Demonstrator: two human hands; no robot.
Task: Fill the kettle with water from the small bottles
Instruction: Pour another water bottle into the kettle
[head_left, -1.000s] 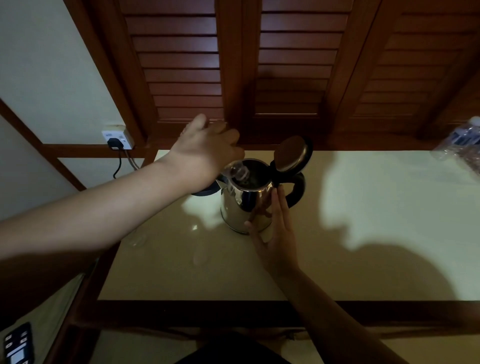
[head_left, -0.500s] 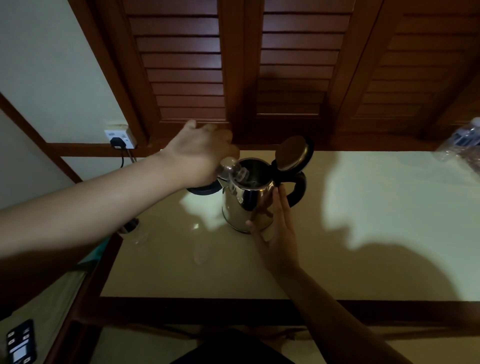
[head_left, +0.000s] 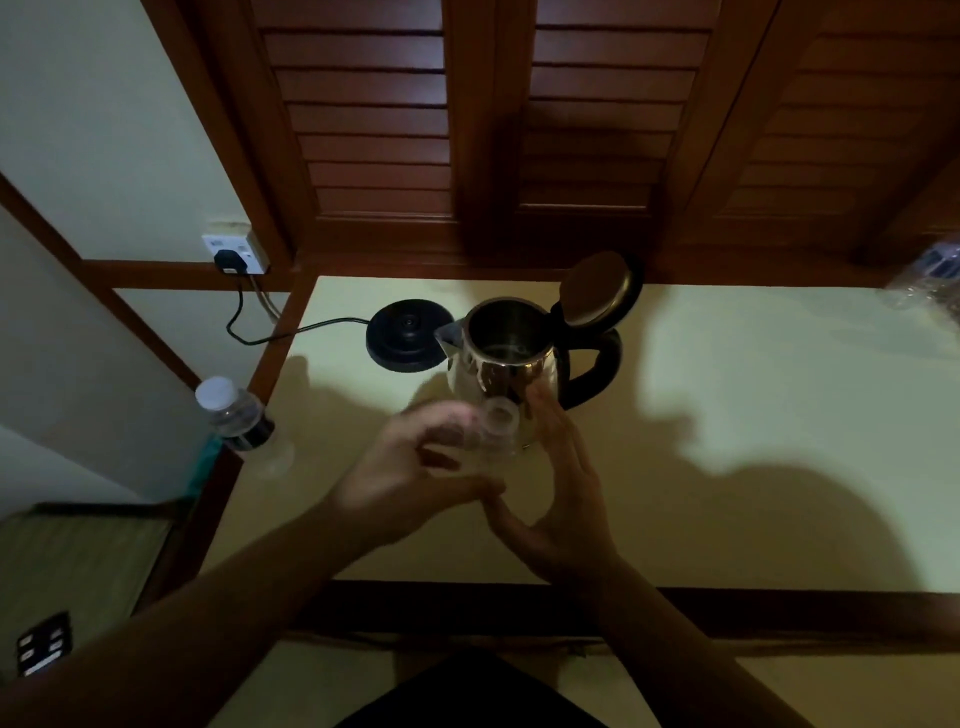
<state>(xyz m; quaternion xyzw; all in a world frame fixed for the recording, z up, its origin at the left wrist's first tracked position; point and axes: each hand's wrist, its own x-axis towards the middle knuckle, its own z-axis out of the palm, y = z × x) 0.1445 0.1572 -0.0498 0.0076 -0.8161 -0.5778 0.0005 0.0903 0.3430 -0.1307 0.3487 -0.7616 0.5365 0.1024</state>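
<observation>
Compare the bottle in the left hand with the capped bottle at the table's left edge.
The bottle in the left hand is uncapped, its mouth open; the bottle at the table's left edge wears a white cap. The held one is gripped in front of the kettle; the other stands alone, untouched. Both are small, clear plastic.

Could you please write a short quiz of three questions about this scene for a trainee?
1. True or false: the kettle sits on its black base.
2. The kettle lid is: A) shut B) open C) removed.
3. What does the left hand hold in front of the kettle?

Key: 1. False, it stands beside the base. 2. B. 3. A small clear bottle, uncapped.
</observation>
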